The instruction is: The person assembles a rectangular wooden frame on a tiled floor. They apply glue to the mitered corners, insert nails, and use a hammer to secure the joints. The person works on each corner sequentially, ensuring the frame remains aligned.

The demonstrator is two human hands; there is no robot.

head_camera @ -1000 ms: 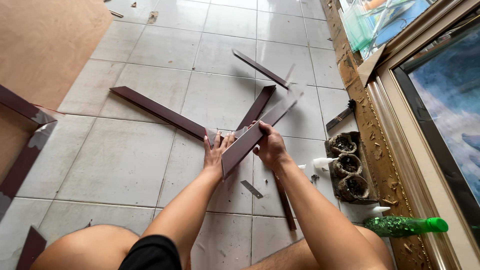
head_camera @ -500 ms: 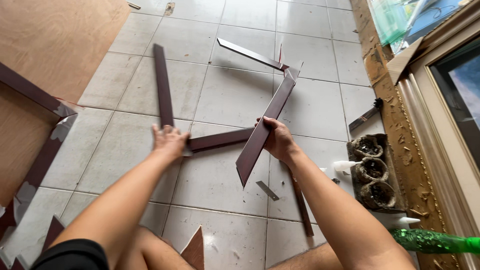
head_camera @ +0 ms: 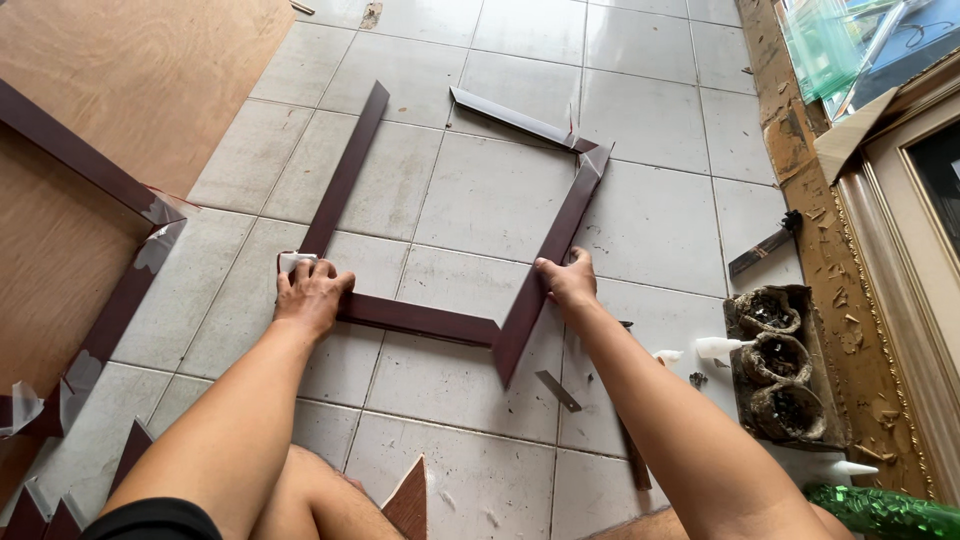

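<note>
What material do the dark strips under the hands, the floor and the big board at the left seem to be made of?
Dark strips: probably wood or wood-like moulding with a glossy maroon coat; light glints along them and the mitred ends look pale.
Floor: glazed ceramic tile, pale grey, with grout lines.
Board: likely plywood, matt brown with faint grain.

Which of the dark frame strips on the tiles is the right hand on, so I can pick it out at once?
Start at the pale tiled floor, in front of the person's knees, where dark brown strips form an open rectangle. The right hand rests on the right side strip. Unlike its neighbours, it runs diagonally, its lower pointed end overshooting the bottom strip held by the left hand.
</note>
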